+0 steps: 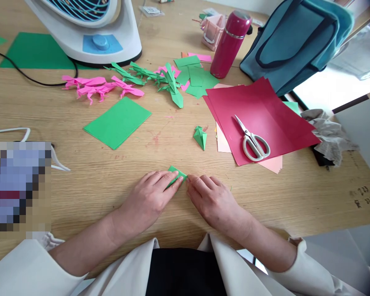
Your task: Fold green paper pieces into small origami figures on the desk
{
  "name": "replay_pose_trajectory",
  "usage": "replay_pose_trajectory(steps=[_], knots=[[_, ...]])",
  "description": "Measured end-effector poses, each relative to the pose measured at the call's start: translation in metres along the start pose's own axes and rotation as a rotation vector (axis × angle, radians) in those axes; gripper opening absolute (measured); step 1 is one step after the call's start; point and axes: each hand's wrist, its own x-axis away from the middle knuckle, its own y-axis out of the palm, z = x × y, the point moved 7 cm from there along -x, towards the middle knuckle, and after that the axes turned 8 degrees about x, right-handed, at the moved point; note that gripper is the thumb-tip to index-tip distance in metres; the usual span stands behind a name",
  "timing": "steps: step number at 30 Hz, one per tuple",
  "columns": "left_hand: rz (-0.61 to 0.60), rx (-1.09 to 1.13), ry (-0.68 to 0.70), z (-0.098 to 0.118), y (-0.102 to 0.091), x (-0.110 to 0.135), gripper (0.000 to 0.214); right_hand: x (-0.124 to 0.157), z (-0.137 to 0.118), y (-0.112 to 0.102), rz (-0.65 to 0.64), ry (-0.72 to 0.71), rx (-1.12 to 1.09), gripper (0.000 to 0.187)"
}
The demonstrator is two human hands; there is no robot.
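Note:
A small piece of folded green paper (173, 169) lies on the desk in front of me. My left hand (152, 195) rests over its left part, thumb and fingers holding it down. At the paper's right corner, the bent fingers of my right hand (214, 201) pinch close together on its edge. Both hands hide much of the paper. Just beyond them sits another folded green piece (200, 139), pointed at the bottom. Farther left is a flat green paper sheet or stack (119, 122).
White-handled scissors (248, 135) lie on red paper sheets (277, 113). Pink folded figures (94, 87) and green folded figures (174, 88) stand beyond. Behind are a white fan (123, 41), a magenta bottle (230, 47) and a teal bag (296, 45). A blurred-out object (17, 185) is at left.

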Motion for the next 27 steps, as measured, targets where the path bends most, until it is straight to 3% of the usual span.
replay_pose_trajectory(steps=[5, 13, 17, 24, 27], knots=[[-0.012, 0.012, -0.014, -0.001, -0.004, -0.006, 0.034, 0.001, 0.002, 0.003, 0.027, 0.007, -0.023, 0.021], [-0.107, 0.002, -0.088, -0.008, -0.004, -0.036, 0.004, 0.003, 0.031, 0.003, 0.145, 0.181, -0.219, 0.019], [-0.192, 0.009, -0.133, -0.012, 0.003, -0.046, 0.010, 0.004, 0.039, 0.003, 0.174, 0.254, -0.322, 0.018], [-0.082, -0.078, -0.032, -0.005, 0.002, -0.047, 0.014, 0.003, 0.045, 0.004, 0.188, 0.322, -0.424, 0.021], [-0.045, -0.006, -0.057, -0.009, 0.003, -0.046, 0.017, 0.004, 0.048, 0.006, 0.190, 0.359, -0.502, 0.021]])
